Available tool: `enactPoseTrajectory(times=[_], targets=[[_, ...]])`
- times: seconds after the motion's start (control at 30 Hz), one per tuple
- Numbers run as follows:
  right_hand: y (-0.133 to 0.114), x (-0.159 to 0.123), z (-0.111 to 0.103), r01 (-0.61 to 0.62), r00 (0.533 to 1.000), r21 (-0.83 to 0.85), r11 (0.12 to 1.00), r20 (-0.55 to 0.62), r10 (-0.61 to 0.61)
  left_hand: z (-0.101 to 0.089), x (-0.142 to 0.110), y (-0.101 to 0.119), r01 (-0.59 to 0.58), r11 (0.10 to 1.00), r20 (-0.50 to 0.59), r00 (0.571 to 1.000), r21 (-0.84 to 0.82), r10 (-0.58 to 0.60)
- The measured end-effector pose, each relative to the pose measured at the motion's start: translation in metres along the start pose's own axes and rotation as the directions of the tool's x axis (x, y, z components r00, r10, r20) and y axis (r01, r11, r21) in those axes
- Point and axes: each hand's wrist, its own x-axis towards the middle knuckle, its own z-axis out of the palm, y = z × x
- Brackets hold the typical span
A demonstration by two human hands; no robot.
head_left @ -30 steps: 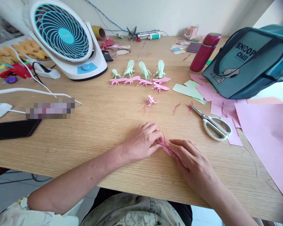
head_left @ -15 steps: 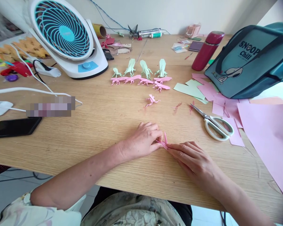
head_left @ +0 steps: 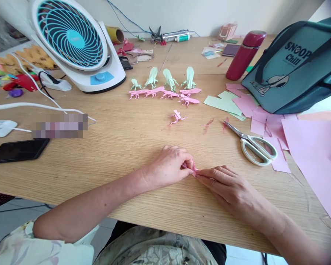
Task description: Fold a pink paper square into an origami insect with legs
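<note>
The left hand (head_left: 169,163) pinches a small pink folded paper (head_left: 194,167) between the thumb and the bent fingers. The right hand (head_left: 231,187) has its fingers laid close together, and their tips pinch the same paper from the other side. The paper is between the 2 hands, low over the table (head_left: 113,147), near its front edge. A thin part of it points up; the rest is mostly hidden by the fingers, so its full shape I cannot tell.

Beyond the hands, 1 pink frog (head_left: 177,117) stands alone. Farther back there are 5 pink figures (head_left: 154,92) close together, and just behind them 4 green figures (head_left: 169,80) in a row. To the right lie the scissors (head_left: 248,141), with the handles partly over the cut pieces (head_left: 283,163), and next to these a large pink sheet (head_left: 317,158).
</note>
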Motion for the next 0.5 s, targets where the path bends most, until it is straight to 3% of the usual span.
enactPoseTrajectory(times=[0.23,0.5], targets=[[0.000,0.002,0.002,-0.007,0.999,0.002,1.000,-0.052,0.007,0.003,-0.003,0.007,0.000,0.999,-0.008,1.000,0.040,0.000],[0.001,0.003,0.002,-0.002,0.996,0.035,0.999,-0.090,0.005,0.016,-0.016,0.002,-0.118,0.985,-0.182,0.973,0.125,0.140]])
